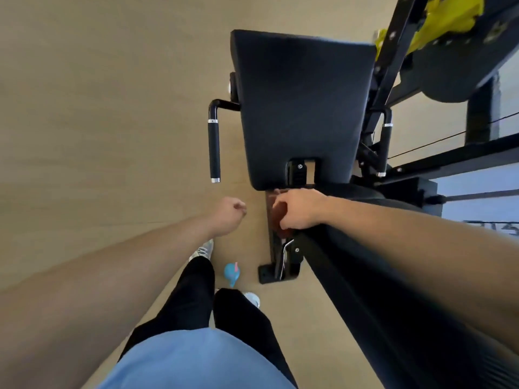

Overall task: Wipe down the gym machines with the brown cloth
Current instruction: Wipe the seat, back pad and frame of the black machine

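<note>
Head view | right hand fingers grasp brown cloth beneath them | left hand clenched, empty

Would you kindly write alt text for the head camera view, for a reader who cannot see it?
Seen from above, a person's right hand presses a brown cloth against a black gym machine's frame, just below its padded seat. The left hand hangs loosely closed and empty, and a blue spray bottle stands on the tan floor by their feet.

Gym floor: black padded machine seat with side grip handles, black steel frame with yellow parts, thin cable, plain tan flooring.
</note>
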### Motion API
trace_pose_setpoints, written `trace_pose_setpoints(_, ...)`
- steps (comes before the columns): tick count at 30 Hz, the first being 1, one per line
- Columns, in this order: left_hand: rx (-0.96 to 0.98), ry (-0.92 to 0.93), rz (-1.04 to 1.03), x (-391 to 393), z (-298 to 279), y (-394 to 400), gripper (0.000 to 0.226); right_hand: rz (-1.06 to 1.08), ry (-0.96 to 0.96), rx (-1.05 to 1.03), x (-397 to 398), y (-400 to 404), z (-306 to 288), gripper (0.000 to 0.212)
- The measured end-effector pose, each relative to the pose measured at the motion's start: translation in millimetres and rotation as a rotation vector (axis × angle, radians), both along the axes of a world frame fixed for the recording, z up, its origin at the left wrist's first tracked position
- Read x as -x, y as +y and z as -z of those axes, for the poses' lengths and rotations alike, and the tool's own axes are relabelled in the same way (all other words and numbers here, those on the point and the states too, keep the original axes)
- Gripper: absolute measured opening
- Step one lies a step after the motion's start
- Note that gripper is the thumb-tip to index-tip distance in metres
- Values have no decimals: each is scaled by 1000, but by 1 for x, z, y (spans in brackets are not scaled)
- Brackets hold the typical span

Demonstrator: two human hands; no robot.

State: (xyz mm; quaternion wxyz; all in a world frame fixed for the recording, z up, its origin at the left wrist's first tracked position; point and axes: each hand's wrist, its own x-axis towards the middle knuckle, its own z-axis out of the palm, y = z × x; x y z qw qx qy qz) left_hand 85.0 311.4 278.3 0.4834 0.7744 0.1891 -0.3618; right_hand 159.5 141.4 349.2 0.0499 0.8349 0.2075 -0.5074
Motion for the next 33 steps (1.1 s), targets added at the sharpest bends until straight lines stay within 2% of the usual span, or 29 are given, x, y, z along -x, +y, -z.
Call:
trace_pose_setpoints(3, 39, 40, 3, -16, -4, 6, 16, -124, 32, 61, 11, 0, -17, 38)
trace_pose_setpoints(5, 50, 28, -8, -29, -4, 5, 21, -131, -16, 63, 19, 1, -6, 41)
trace_pose_setpoints(8, 48, 5, 29, -43, 1, 1, 30, -72, -124, 67, 12, 10, 42, 51)
trace_pose_setpoints(12, 3, 22, 45, -46, 22, 15, 30, -57, -117, 189, -15, 28, 121, 58)
trace_pose_setpoints(15, -38, 46, 40, -43, 38, 35, 29, -119, -82, 274, -28, 41, 152, 63)
trace_pose_setpoints(17, -47, 64, 62, -41, 40, 44, 30, -173, -60, 329, -30, 48, 151, 59)
trace_pose_setpoints(21, -12, 74, 124, -37, 18, 41, 29, -420, -54, 348, -6, 56, 80, 42)
trace_pose_setpoints(24, 60, 8, 118, -45, -10, 29, 26, -558, 29, 288, 16, 51, -10, 38)
trace_pose_setpoints(29, 83, -98, 156, -52, -51, 5, 30, -615, 119, 238, 71, 19, -119, 42)
trace_pose_setpoints(33, 47, -178, 154, -32, -77, -13, 28, -722, 6, 194, 107, -2, -163, 47)
